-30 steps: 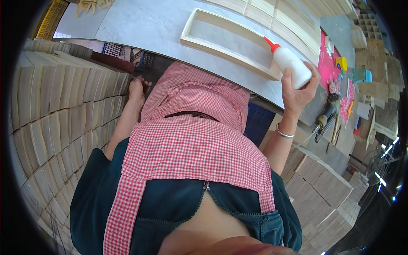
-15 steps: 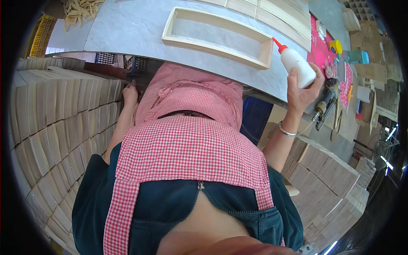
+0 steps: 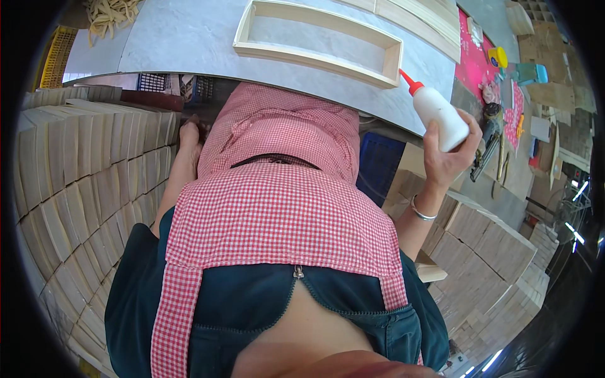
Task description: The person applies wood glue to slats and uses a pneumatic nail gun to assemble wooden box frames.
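My right hand (image 3: 449, 159) is wrapped round a white squeeze bottle (image 3: 439, 116) with a red pointed nozzle. The bottle tilts, and its tip comes close to the right end of a long wooden frame (image 3: 315, 65); whether they touch is hard to tell. That pale rectangular frame lies on the table (image 3: 183, 44) near its front edge. Low on the left, my left hand (image 3: 191, 131) hangs below the table edge beside stacked wooden pieces (image 3: 94, 142). Its fingers are mostly in shadow, so what they hold, if anything, does not show.
Thin wooden strips (image 3: 419, 25) lie at the table's far right. Beyond them are a pink sheet (image 3: 469, 60), a yellow-lidded tub (image 3: 498, 57) and a nail gun-like tool (image 3: 485, 154). Stacked wooden blocks (image 3: 485, 252) stand right; a blue crate (image 3: 380, 165) sits below the table.
My right hand has lowered slightly with the bottle, its nozzle now lower along the frame's end. The whole view has shifted a little, and my left hand remains low.
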{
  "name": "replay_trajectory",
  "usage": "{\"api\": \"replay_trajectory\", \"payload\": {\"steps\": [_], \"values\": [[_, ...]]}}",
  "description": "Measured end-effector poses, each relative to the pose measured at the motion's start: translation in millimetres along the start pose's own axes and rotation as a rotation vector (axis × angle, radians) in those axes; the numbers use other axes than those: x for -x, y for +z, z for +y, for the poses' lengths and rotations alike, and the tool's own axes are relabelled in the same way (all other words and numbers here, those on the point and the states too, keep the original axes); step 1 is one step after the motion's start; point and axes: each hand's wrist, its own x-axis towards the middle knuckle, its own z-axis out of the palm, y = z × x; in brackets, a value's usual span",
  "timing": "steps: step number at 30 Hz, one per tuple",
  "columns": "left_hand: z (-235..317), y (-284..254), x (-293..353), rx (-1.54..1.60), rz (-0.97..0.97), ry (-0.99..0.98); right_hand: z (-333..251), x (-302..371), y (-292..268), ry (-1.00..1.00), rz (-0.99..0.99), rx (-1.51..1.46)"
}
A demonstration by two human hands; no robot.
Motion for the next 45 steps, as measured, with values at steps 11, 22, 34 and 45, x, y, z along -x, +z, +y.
{"api": "replay_trajectory", "payload": {"steps": [11,22,34,45], "values": [[-12,-7,1,-0.191,0.049,0.19,-24,15,13,0.034,-0.064,-0.22],[-49,-55,-34,-0.438,0.186,0.22,-98,11,139,-0.195,-0.242,-0.535],[-55,-54,-33,-0.404,0.026,0.117,-93,7,132,-0.317,-0.228,-0.451],[-43,-38,-28,-0.346,0.072,0.134,-62,17,77,-0.171,-0.188,-0.309]]}}
